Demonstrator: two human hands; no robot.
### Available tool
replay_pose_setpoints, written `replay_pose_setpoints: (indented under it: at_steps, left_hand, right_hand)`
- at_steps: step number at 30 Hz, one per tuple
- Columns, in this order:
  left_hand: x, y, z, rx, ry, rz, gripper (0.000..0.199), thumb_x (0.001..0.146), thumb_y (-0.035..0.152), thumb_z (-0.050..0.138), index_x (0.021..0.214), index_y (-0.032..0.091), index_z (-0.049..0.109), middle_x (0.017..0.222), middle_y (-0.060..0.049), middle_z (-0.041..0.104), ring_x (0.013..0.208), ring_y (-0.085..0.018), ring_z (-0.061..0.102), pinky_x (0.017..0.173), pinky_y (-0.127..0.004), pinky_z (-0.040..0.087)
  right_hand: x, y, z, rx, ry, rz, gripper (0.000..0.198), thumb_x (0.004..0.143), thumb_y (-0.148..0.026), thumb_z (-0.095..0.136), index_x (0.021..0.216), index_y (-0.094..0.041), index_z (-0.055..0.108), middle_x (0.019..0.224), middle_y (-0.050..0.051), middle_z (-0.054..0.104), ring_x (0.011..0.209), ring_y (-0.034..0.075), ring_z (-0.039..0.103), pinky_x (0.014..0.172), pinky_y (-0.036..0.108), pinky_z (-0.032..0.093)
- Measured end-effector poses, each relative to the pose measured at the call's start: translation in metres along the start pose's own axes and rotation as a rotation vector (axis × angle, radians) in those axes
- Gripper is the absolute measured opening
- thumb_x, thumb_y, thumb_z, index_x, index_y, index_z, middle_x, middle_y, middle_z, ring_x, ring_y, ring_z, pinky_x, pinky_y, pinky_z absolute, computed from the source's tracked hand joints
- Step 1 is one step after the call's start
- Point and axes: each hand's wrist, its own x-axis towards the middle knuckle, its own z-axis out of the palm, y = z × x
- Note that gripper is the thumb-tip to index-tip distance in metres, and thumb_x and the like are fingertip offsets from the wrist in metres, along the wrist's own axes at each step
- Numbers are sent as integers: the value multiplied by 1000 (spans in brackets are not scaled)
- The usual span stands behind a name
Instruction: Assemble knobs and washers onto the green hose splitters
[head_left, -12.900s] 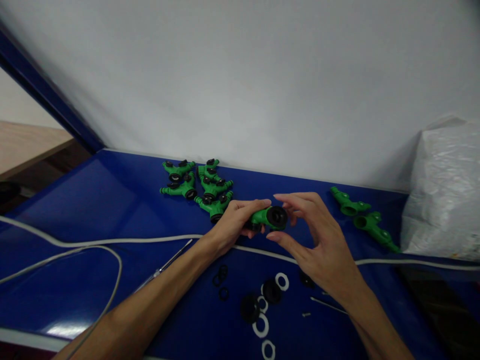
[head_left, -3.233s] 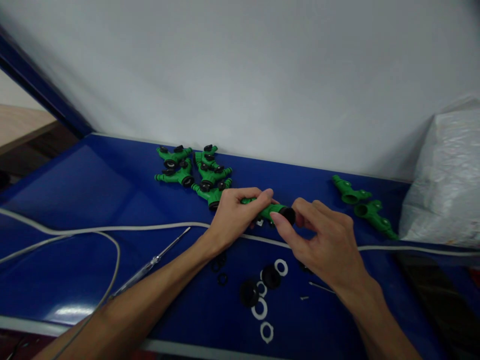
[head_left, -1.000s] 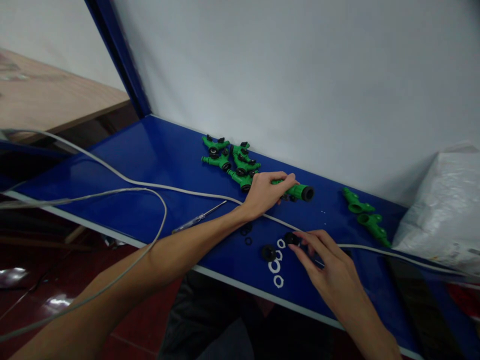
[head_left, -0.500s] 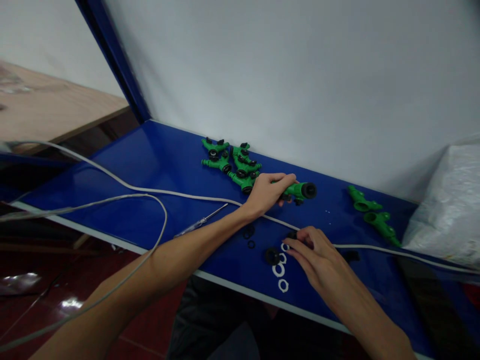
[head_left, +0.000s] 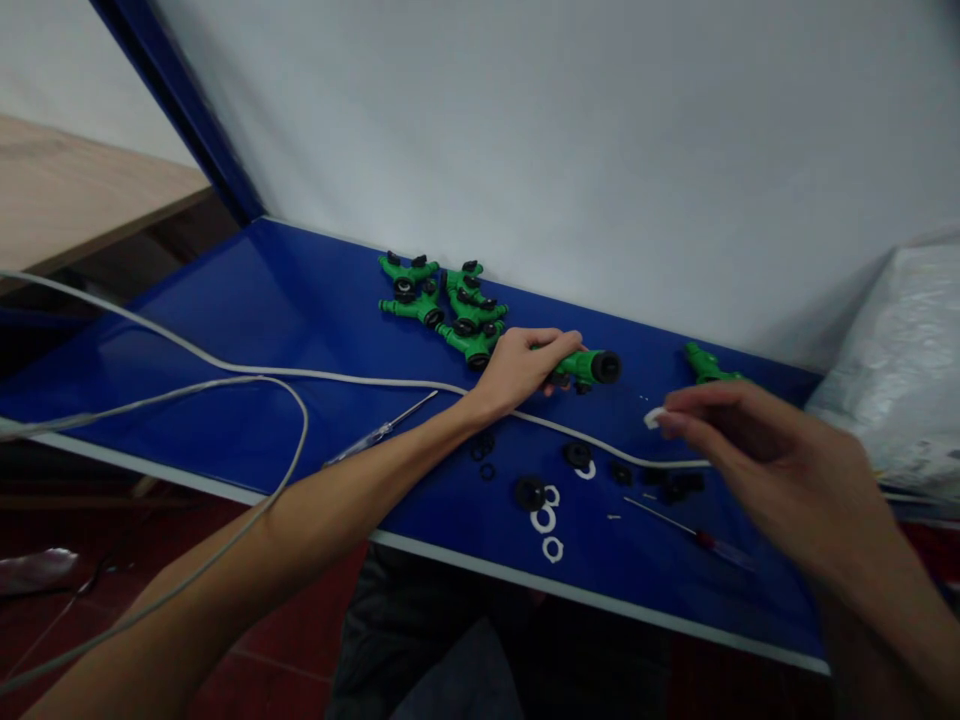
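Observation:
My left hand [head_left: 525,368] is wrapped round a green hose splitter [head_left: 581,366], whose black round end points right. Raised above the right part of the table, my right hand [head_left: 757,450] pinches a small white washer [head_left: 654,418] between thumb and fingertips. Below my hands lie several white washers [head_left: 553,549], a black ring nut [head_left: 530,493] and another black ring [head_left: 577,455] partly over a white washer. Small black rings [head_left: 487,471] rest nearer my left forearm. One green splitter body [head_left: 705,362] shows behind my right hand, partly hidden by it.
Several green splitters with black valves [head_left: 469,315] are grouped at the wall side of the blue table [head_left: 300,300]. Screwdrivers [head_left: 382,430] lie left and right. A white cable [head_left: 337,380] crosses the table. Small black parts [head_left: 675,485] sit right of centre; a plastic bag [head_left: 900,360] stands far right.
My right hand has lifted from among the washers and moved right and up, with a white washer in its fingers. My left hand keeps its hold on the splitter. The view has shifted slightly.

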Motion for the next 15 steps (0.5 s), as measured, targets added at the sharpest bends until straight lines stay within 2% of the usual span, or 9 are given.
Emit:
replay_pose_setpoints:
  at_steps: [3, 7, 10, 15]
  left_hand:
    - [0, 0, -1, 35, -10, 13, 41, 92, 49, 59, 82, 13, 75, 56, 2, 59, 43, -6, 49, 46, -20, 37]
    - [-1, 0, -4, 112, 7, -28, 45, 92, 52, 58, 86, 13, 78, 56, 2, 59, 45, -8, 50, 47, -20, 38]
    - [-1, -1, -8, 201, 49, -40, 47, 93, 55, 57, 90, 15, 81, 55, 2, 58, 47, -9, 50, 47, -21, 38]
    - [-3, 2, -8, 257, 49, -52, 49, 94, 57, 56, 91, 16, 83, 57, 2, 58, 49, -10, 51, 48, -21, 38]
  right_hand:
    - [27, 5, 2, 175, -57, 111, 26, 81, -48, 81, 84, -24, 72, 75, 3, 75, 68, 20, 70, 64, 32, 54]
    - [48, 11, 21, 328, -188, 203, 35, 80, -54, 80, 83, -21, 68, 70, 2, 71, 66, 17, 65, 63, 30, 51]
    - [52, 17, 32, 409, -213, 233, 34, 84, -52, 77, 84, -20, 65, 69, 1, 70, 65, 15, 63, 65, 29, 50]
    - [45, 21, 37, 552, -240, 264, 29, 86, -46, 77, 88, -22, 60, 69, -2, 69, 66, 13, 64, 69, 28, 53]
